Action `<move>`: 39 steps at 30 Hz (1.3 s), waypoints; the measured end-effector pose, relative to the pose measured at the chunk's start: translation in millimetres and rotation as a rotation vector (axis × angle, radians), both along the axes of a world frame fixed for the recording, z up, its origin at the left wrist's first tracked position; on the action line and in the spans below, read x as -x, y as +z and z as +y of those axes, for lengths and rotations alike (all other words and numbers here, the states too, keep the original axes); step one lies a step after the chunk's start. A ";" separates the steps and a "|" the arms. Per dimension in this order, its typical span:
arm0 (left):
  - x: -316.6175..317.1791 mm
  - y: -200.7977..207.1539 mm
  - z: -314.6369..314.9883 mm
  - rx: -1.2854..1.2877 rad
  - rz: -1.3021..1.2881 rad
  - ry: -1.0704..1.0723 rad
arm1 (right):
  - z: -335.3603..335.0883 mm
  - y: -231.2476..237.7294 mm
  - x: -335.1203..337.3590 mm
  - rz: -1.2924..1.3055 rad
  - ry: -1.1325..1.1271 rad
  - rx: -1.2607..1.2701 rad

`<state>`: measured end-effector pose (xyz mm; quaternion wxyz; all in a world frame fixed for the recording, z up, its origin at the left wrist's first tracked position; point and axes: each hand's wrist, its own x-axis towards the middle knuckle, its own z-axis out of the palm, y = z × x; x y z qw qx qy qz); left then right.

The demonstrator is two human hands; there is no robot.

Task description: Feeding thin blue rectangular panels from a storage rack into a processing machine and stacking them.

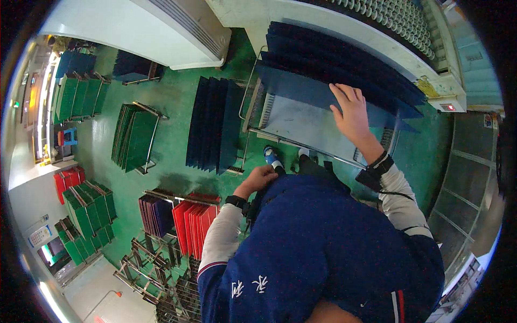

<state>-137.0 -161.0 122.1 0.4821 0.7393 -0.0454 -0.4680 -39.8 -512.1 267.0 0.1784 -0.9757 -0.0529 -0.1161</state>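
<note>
My right hand (353,116) reaches out over the front dark blue panel (301,86), its fingers apart and nothing in them. Whether the fingertips touch the panel cannot be told. Behind that panel, several thin dark blue panels (328,51) stand close together, leaning in a row on a metal rack (301,144) with a pale base. At my waist, my left hand (258,180) is closed against the blue garment (323,231); what its fingers hold, if anything, is hidden. Both wrists wear black bands.
A machine with rows of white coils (385,19) borders the far side. Another rack of dark blue panels (214,124) stands at left, with green panels (132,137) beyond it. Red panels (195,223) and metal racks (156,269) sit lower left. A grey framed structure (466,177) is at right.
</note>
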 end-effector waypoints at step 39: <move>-6.0 230.4 12.8 0.408 -0.150 0.028 | 12.2 8.8 -33.1 0.054 0.168 0.001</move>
